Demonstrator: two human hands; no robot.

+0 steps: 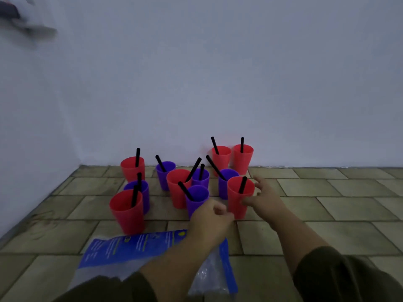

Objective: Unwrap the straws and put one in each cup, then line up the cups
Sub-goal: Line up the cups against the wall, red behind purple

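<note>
Several red and purple plastic cups stand clustered on the tiled floor by the wall, each with a black straw in it. My right hand (265,198) is at the front right red cup (238,194). Its thumb touches the cup's front and its fingers are spread beside the rim. My left hand (210,222) has curled fingers and covers the lower part of the front purple cup (197,196); I see nothing held in it. Two red cups (232,159) stand side by side against the wall. A front left red cup (126,209) stands before a purple one (137,189).
A blue and clear plastic bag (130,248) lies flat on the floor under my left forearm. White walls close the back and the left side. Bare floor tiles (338,199) stretch to the right of the cups.
</note>
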